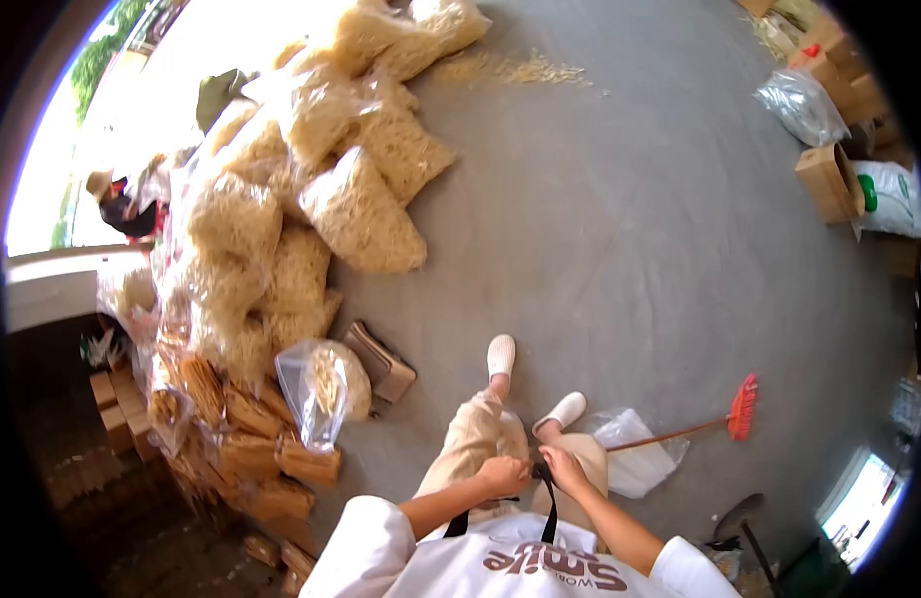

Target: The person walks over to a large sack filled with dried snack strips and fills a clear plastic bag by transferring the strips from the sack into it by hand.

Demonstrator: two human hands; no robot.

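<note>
My left hand (504,475) is closed at waist height in front of the beige trousers (459,453), beside my right hand. A black strap (551,513) runs up from the front of the white shirt (500,568) to my right hand (563,468), whose fingers are closed on it. A dark piece of the strap shows between the two hands. The left fingers are curled around one end of it, though their grip is partly hidden.
Clear bags of pale, shredded material (366,214) are piled at the left. A red broom (743,409) and a plastic sheet (638,453) lie to the right. Cardboard boxes (829,184) stand at the far right. A person (127,207) is at the far left.
</note>
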